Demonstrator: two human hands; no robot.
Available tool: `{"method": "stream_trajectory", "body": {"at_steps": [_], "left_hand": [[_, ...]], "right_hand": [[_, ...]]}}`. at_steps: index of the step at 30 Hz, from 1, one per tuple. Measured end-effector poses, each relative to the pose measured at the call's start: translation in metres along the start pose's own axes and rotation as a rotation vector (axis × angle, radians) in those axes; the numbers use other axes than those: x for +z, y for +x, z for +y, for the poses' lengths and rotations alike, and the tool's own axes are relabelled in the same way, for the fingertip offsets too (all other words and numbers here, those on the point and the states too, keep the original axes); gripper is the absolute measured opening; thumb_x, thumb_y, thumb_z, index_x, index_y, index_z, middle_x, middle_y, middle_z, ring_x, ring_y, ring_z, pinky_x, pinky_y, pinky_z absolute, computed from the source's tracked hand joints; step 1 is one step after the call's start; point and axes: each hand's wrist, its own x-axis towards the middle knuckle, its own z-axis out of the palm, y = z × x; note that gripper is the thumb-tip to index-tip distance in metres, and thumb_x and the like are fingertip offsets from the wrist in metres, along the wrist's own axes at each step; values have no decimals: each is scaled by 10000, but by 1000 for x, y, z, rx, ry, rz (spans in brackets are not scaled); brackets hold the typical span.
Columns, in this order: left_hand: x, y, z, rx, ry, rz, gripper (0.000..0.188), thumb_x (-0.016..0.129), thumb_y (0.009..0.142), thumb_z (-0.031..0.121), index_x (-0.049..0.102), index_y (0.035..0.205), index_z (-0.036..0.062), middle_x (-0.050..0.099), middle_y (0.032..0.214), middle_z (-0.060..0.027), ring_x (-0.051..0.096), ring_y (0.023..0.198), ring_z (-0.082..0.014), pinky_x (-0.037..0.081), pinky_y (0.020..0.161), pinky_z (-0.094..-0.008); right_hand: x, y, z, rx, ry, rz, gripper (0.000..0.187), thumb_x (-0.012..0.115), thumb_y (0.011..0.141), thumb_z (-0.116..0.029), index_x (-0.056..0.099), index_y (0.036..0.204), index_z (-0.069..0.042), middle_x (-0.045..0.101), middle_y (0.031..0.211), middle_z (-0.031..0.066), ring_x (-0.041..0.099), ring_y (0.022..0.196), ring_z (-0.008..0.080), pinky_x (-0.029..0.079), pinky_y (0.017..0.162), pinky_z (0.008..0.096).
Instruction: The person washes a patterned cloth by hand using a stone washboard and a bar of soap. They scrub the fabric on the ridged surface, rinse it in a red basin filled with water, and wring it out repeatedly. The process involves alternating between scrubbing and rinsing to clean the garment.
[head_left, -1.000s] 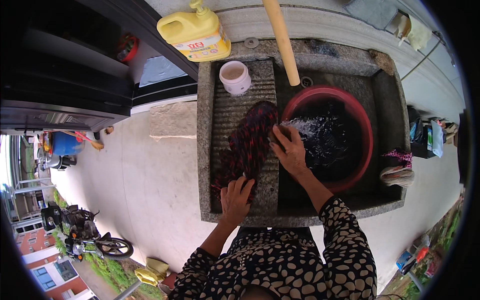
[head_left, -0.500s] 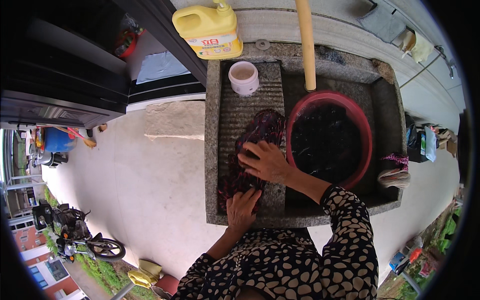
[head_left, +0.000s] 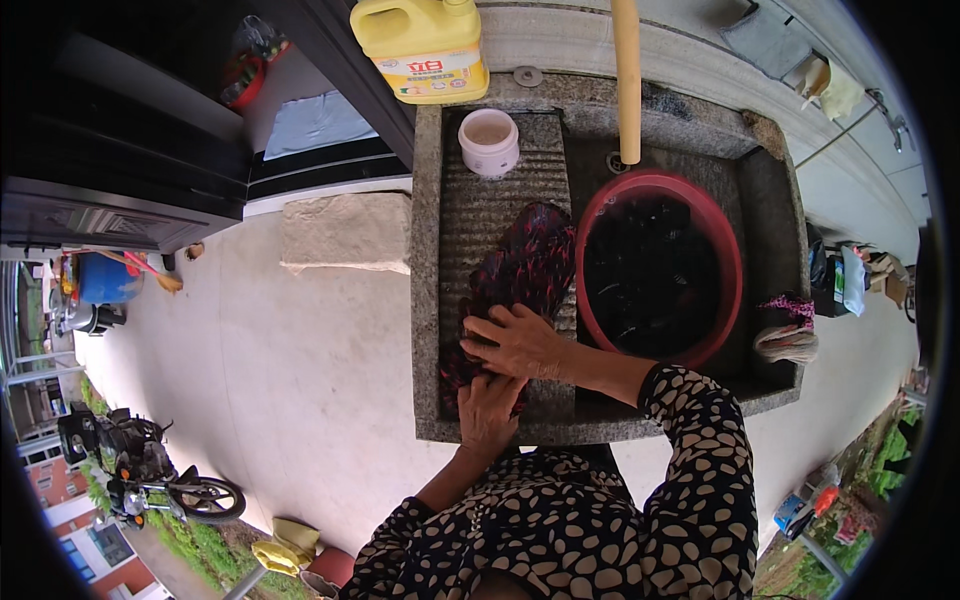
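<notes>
A wet dark garment with a red and purple pattern [head_left: 530,255] lies bunched lengthwise on the ribbed stone washboard [head_left: 470,225] at the sink's left side. My right hand [head_left: 520,345] presses on its middle, fingers bent into the fabric. Just below, my left hand [head_left: 488,412] grips the near end against the ribs, its fingertips partly hidden by my right hand. The two hands touch or nearly touch. Right of the garment, a red basin [head_left: 733,255] stands in the sink holding dark water and what looks like dark cloth.
A pale pink tub [head_left: 489,145] stands at the washboard's far end. Behind it, a yellow detergent jug [head_left: 425,60] sits by the sink's rim. A bamboo-coloured pipe [head_left: 628,90] comes down over the basin. On the right rim [head_left: 800,250] hang a grey-white cloth [head_left: 787,345] and a pink one.
My right hand has slid down the garment toward my left hand, uncovering more of its far part. My left hand has barely moved. The view has shifted slightly.
</notes>
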Motion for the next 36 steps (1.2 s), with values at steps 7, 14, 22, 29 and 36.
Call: {"method": "stream_trajectory", "body": {"at_steps": [7,14,22,29,36], "left_hand": [[0,4,3,38,-27,46,671,759,583,86,588,1228,159,571,1238,-27,498,972,-230,378,782,-376],[-22,5,1,-110,12,205,492,772,580,161,616,1046,133,547,1101,-76,516,920,-280,383,770,-415],[1,0,2,-102,11,84,477,773,610,166,605,1055,126,515,886,-61,512,818,-279,395,672,-413],[-14,1,1,-43,-107,149,542,791,594,116,601,1102,122,494,845,-67,526,809,-280,433,695,-402],[-17,8,4,-32,-130,-73,494,788,660,147,619,1124,123,507,857,-85,554,769,-272,459,619,-374]], "right_hand": [[11,15,135,662,-282,154,356,694,790,-311,590,1112,-201,437,1173,51,488,990,285,506,678,431],[-1,3,11,193,7,-1,471,748,735,-313,599,1165,-191,456,1192,58,500,917,247,470,709,355],[-6,-20,132,642,-336,169,421,719,768,-296,586,1151,-185,426,1190,69,504,933,294,512,657,425],[-18,-11,26,186,-85,27,407,735,746,-340,595,1098,-189,443,1146,62,504,874,248,458,631,351],[-25,-37,117,634,-395,-27,393,648,837,-279,542,1211,-220,420,1193,78,496,960,295,479,677,382]]}}
